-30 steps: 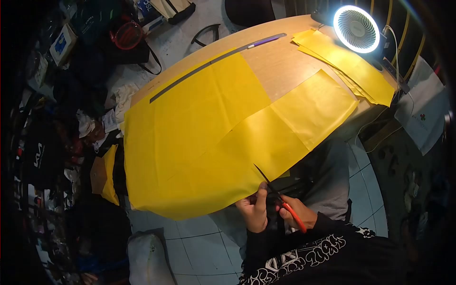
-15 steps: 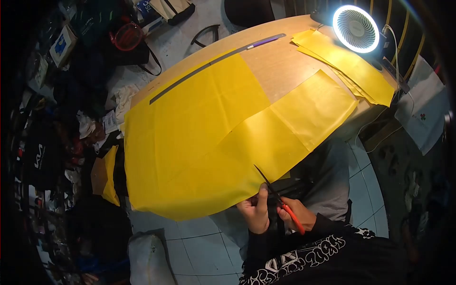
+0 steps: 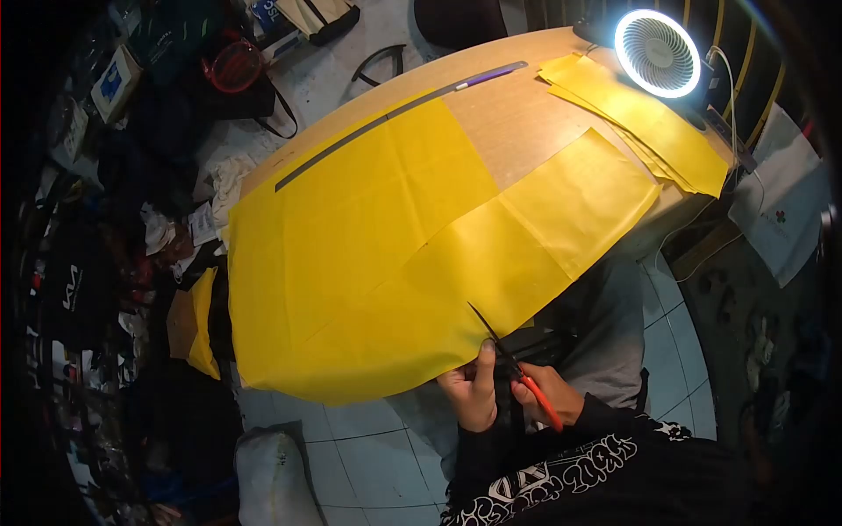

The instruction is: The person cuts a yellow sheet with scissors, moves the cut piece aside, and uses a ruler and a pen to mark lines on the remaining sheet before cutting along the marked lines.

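A large sheet of yellow fabric (image 3: 351, 263) covers much of the wooden table and hangs over its near edge. My right hand (image 3: 554, 396) grips a pair of scissors (image 3: 541, 403) by the red-orange handles. One dark blade lies over the fabric near its front edge; the other blade is hidden beneath. Just left of the scissors, my left hand (image 3: 474, 390) pinches the fabric's near edge, thumb on top and fingers underneath.
A long metal ruler (image 3: 338, 151) lies along the fabric's far edge, with a purple pen-like object (image 3: 487, 77) on it. Several yellow pieces (image 3: 645, 118) are stacked at the right, beside a lit round fan (image 3: 658, 54). The table's bare wood (image 3: 500, 123) shows between them.
Almost nothing differs. Both hands and the scissors hold the same place at the fabric's front edge.
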